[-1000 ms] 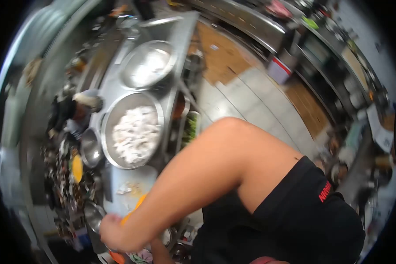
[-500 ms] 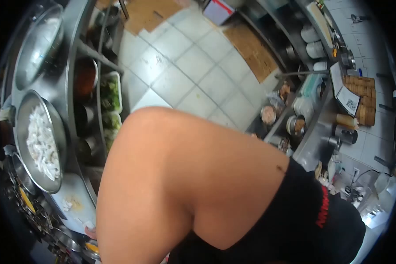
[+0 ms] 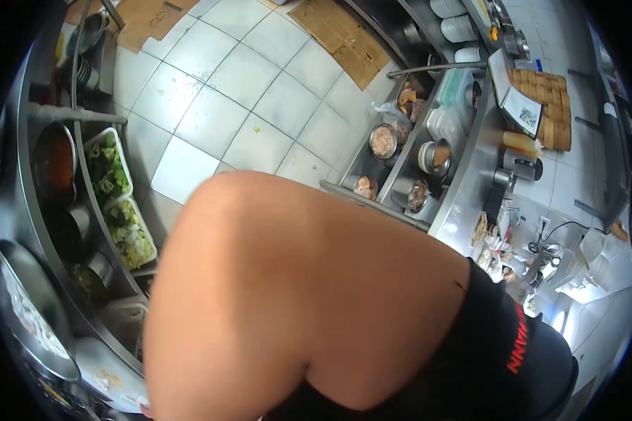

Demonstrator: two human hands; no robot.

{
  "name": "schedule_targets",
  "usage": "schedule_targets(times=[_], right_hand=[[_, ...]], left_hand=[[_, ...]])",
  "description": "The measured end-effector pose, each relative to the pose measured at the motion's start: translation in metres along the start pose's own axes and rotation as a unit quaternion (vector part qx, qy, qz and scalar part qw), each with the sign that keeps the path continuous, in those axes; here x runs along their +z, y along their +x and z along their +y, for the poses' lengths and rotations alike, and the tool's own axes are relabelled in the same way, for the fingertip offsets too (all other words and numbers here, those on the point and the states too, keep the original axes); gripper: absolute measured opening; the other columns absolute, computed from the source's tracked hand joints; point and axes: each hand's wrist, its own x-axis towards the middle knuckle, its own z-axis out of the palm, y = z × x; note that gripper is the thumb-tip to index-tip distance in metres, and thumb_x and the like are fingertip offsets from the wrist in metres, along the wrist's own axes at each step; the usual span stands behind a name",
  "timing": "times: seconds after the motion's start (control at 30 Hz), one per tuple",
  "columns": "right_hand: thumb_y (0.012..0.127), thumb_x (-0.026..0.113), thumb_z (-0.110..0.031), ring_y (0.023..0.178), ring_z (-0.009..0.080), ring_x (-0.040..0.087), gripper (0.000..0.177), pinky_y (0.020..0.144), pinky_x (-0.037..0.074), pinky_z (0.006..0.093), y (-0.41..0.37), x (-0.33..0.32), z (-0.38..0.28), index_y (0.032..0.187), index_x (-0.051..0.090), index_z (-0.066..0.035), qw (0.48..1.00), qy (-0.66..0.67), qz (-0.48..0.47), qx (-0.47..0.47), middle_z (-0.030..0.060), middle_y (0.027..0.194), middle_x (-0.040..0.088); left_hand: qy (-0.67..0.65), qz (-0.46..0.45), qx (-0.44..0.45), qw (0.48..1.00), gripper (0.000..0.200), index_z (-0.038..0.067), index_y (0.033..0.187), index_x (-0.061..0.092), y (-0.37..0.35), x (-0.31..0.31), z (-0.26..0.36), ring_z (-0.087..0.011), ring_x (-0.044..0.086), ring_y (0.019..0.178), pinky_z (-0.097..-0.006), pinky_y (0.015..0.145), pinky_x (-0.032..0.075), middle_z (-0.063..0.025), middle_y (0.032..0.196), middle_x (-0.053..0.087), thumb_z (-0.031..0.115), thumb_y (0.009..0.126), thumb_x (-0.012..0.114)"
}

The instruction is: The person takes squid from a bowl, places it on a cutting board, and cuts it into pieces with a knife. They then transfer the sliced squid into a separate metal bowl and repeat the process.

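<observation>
A bent bare arm (image 3: 281, 281), with its elbow toward the top, fills the lower middle of the view, very close to the camera. It runs into a black sleeve (image 3: 428, 365) with red lettering. I cannot make out a hand at its end, and neither my left hand nor my right hand shows clearly. At the lower left, a small pinkish bit (image 3: 145, 410) lies at the edge of a white cutting board (image 3: 109, 365) with pale scraps; it is too small to tell. Beside the board is a metal bowl (image 3: 31, 288) holding white strips.
Below the left counter, white trays of green vegetables (image 3: 108, 165) and chopped pale greens (image 3: 130, 235) sit on a shelf. Right, metal bowls of food (image 3: 383, 140) stand by a steel counter (image 3: 463, 189). Cardboard (image 3: 340, 38) lies on the tiled floor (image 3: 225, 91).
The view has swung, so the left counter and its bowls have slid left and down, and the right-hand shelves have shifted left and up. The arm stays almost in place.
</observation>
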Motion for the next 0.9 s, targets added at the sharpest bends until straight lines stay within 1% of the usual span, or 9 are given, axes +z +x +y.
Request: schedule_targets(times=[0.07,0.2,0.5,0.7,0.9], right_hand=[[0.078,0.065,-0.022,0.064,0.0171,0.057,0.012,0.052,0.048,0.0343,0.006,0.003,0.004,0.080,0.066,-0.010,1.000,0.011,0.018,0.004,0.0016,0.071,0.059],[0.078,0.065,-0.022,0.063,0.0171,0.056,0.012,0.052,0.048,0.0346,-0.011,0.012,0.005,0.080,0.066,-0.010,0.999,0.040,0.008,0.030,0.0014,0.070,0.058],[0.077,0.064,-0.022,0.062,0.0171,0.055,0.013,0.052,0.047,0.0351,-0.035,0.021,0.012,0.080,0.065,-0.010,0.996,0.045,-0.005,0.079,0.0012,0.067,0.055],[0.076,0.063,-0.022,0.061,0.0171,0.054,0.013,0.052,0.047,0.0355,-0.044,0.021,0.012,0.079,0.064,-0.010,0.996,0.031,-0.008,0.087,0.0010,0.066,0.053],[0.076,0.062,-0.022,0.061,0.0171,0.054,0.013,0.052,0.047,0.0359,-0.054,0.022,0.014,0.079,0.064,-0.010,0.997,0.013,-0.008,0.081,0.0008,0.064,0.051]], left_hand=[[0.007,-0.006,0.011,1.000,0.030,0.002,0.108,0.061,0.006,-0.005,-0.004,-0.0308,0.052,0.111,-0.0407,0.098,0.038,-0.0166,0.113,0.059,0.007,0.081,0.050],[0.008,-0.033,0.030,0.999,0.030,0.002,0.108,0.061,0.014,-0.003,0.002,-0.0308,0.052,0.111,-0.0408,0.097,0.038,-0.0166,0.113,0.059,0.007,0.081,0.050],[-0.009,-0.031,0.061,0.998,0.029,0.002,0.108,0.061,0.037,0.014,0.019,-0.0308,0.052,0.110,-0.0410,0.097,0.038,-0.0164,0.113,0.059,0.008,0.082,0.050],[-0.012,-0.029,0.073,0.997,0.029,0.002,0.108,0.061,0.050,0.032,0.031,-0.0308,0.053,0.110,-0.0411,0.097,0.039,-0.0162,0.112,0.059,0.008,0.082,0.050],[-0.012,-0.017,0.070,0.997,0.029,0.002,0.109,0.061,0.053,0.034,0.031,-0.0308,0.053,0.109,-0.0413,0.097,0.039,-0.0161,0.112,0.060,0.008,0.083,0.051]])
